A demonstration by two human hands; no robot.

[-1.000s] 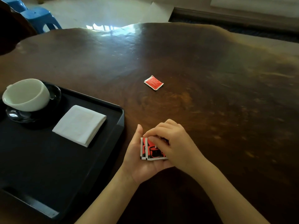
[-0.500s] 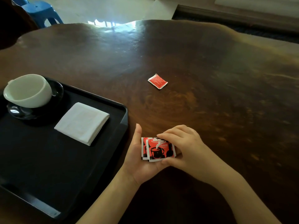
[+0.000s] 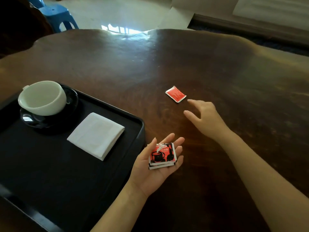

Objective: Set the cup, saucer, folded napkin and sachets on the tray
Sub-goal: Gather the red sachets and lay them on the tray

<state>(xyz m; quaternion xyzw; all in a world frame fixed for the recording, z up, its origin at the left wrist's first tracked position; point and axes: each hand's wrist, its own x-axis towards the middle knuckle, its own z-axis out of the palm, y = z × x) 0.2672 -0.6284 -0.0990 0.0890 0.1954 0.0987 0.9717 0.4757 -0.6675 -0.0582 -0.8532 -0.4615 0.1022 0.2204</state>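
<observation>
A black tray [image 3: 137, 124] lies at the left of the dark wooden table. On it a white cup [image 3: 42, 97] rests tilted on a black saucer [image 3: 72, 99], and a folded white napkin [image 3: 96, 135] lies beside them. My left hand [image 3: 158, 166] is palm up just right of the tray, with a small stack of red sachets [image 3: 161, 155] resting in it. One more red sachet [image 3: 175, 94] lies alone on the table. My right hand [image 3: 203, 117] hovers empty, fingers spread, its fingertips a short way from that lone sachet.
The wooden table [image 3: 234, 81] stretches far to the right and back, with an uneven far edge. A blue plastic stool [image 3: 56, 15] and a dark chair back [image 3: 20, 25] stand beyond its far left corner.
My right hand has let go of the stack in my left palm and moved forward toward the lone sachet. My left hand stays palm up with the stack.
</observation>
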